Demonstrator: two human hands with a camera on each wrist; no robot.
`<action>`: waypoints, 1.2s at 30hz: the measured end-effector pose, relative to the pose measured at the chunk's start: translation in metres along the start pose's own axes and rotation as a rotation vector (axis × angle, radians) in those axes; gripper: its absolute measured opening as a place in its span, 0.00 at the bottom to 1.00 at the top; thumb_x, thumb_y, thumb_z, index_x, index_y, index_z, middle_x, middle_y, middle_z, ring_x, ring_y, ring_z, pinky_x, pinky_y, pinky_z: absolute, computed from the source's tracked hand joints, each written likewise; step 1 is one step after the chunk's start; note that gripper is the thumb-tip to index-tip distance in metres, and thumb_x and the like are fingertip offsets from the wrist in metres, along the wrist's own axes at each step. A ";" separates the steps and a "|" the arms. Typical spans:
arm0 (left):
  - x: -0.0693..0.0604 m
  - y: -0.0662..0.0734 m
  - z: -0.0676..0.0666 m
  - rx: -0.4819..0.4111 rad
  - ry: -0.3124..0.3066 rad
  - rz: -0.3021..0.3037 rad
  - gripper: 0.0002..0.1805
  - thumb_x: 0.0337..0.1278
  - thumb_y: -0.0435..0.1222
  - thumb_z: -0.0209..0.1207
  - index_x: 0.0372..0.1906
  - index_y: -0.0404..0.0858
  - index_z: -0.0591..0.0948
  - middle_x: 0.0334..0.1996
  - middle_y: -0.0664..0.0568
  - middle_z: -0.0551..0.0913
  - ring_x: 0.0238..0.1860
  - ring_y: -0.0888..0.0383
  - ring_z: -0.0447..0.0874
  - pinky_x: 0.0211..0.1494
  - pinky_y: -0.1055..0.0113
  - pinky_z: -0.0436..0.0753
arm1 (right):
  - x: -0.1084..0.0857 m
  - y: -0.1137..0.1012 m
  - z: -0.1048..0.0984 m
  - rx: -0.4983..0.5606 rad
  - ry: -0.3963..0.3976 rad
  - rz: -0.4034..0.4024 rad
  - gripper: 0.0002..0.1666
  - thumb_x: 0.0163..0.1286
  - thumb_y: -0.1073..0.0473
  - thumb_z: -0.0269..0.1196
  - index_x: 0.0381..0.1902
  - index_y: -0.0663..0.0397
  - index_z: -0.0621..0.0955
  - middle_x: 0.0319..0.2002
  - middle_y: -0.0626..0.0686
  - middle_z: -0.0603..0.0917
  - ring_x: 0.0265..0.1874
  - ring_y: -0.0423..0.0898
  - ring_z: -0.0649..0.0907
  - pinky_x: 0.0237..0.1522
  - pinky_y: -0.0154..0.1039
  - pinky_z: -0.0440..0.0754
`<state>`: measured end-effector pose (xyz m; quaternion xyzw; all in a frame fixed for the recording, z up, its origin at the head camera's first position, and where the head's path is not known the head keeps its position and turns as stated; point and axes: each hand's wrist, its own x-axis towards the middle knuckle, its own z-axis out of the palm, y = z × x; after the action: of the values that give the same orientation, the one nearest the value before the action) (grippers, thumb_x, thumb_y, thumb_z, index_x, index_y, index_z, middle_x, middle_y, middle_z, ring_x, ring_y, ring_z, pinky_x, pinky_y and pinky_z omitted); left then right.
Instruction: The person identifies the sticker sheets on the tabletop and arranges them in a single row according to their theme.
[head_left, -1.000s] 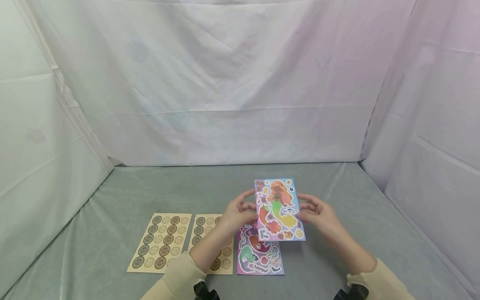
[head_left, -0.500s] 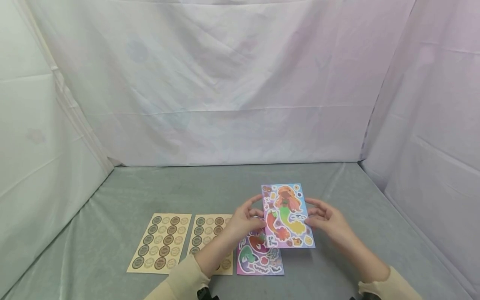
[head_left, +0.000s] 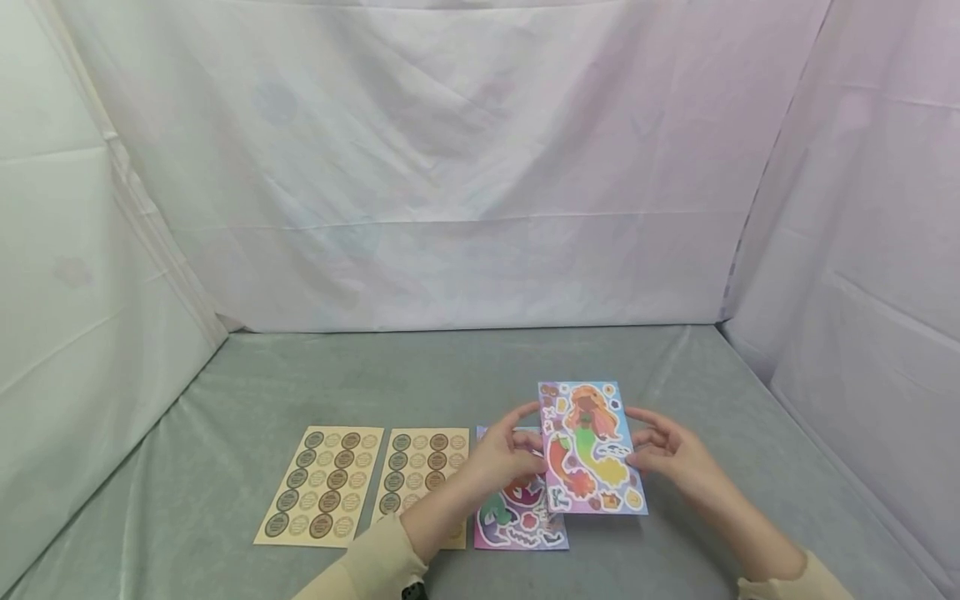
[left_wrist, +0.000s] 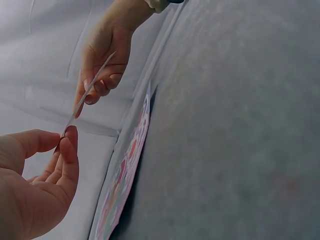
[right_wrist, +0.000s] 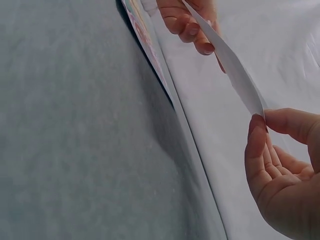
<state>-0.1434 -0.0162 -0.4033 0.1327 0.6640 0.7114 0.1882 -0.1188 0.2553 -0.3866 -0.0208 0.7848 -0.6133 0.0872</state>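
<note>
Between both hands, a mermaid sticker sheet (head_left: 592,450) is held above the table, tilted with its printed side toward the head view. The left hand (head_left: 504,454) pinches its left edge between thumb and fingers; the right hand (head_left: 678,450) pinches its right edge. In the right wrist view the sheet's white back (right_wrist: 237,75) shows, slightly bowed. Partly hidden under it and the left hand, a purple sticker sheet (head_left: 517,529) lies flat on the table. Two cream sheets of round stickers lie farther left: one at the far left (head_left: 318,487), another (head_left: 416,450) partly covered by the left forearm.
Grey cloth covers the table (head_left: 375,375). A white curtain (head_left: 450,167) hangs behind it, with more white cloth at the left and right sides. The sheets lie side by side in a row near the front.
Both hands have carried the mermaid sticker sheet to the right and lower, nearer the front. More of the purple sheet's upper left shows. The sheets on the table have stayed in place.
</note>
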 end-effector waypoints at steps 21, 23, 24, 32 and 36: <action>0.000 -0.007 0.013 0.124 -0.011 0.022 0.45 0.44 0.21 0.66 0.70 0.43 0.64 0.28 0.46 0.85 0.25 0.55 0.82 0.31 0.62 0.82 | -0.006 0.009 -0.017 -0.006 -0.089 0.004 0.47 0.60 0.66 0.66 0.71 0.68 0.54 0.41 0.60 0.81 0.38 0.50 0.83 0.39 0.43 0.82; 0.001 -0.007 0.013 0.140 -0.012 0.019 0.45 0.44 0.22 0.66 0.70 0.42 0.63 0.28 0.47 0.85 0.24 0.56 0.82 0.30 0.64 0.81 | -0.005 0.011 -0.019 -0.009 -0.105 -0.007 0.47 0.60 0.66 0.66 0.71 0.69 0.54 0.41 0.60 0.81 0.38 0.50 0.83 0.39 0.43 0.83; 0.001 -0.007 0.013 0.149 -0.012 0.017 0.45 0.44 0.22 0.66 0.70 0.42 0.63 0.27 0.48 0.85 0.24 0.56 0.82 0.29 0.64 0.81 | -0.005 0.012 -0.020 -0.006 -0.114 -0.014 0.47 0.60 0.66 0.66 0.71 0.70 0.53 0.41 0.60 0.81 0.38 0.50 0.83 0.38 0.42 0.83; 0.003 -0.007 0.017 0.151 -0.020 0.012 0.44 0.44 0.21 0.66 0.70 0.40 0.63 0.26 0.48 0.85 0.23 0.56 0.83 0.29 0.66 0.82 | -0.003 0.017 -0.026 -0.016 -0.146 -0.017 0.48 0.60 0.66 0.66 0.70 0.71 0.53 0.41 0.58 0.81 0.37 0.50 0.83 0.36 0.43 0.83; 0.004 -0.008 0.018 0.169 -0.034 0.003 0.44 0.46 0.22 0.66 0.71 0.41 0.63 0.24 0.50 0.84 0.22 0.55 0.82 0.27 0.66 0.81 | -0.003 0.019 -0.028 -0.030 -0.146 -0.012 0.48 0.59 0.66 0.67 0.70 0.71 0.54 0.40 0.58 0.81 0.36 0.49 0.83 0.35 0.43 0.83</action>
<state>-0.1378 0.0021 -0.4103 0.1614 0.7181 0.6508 0.1866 -0.1193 0.2875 -0.3982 -0.0715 0.7852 -0.5989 0.1402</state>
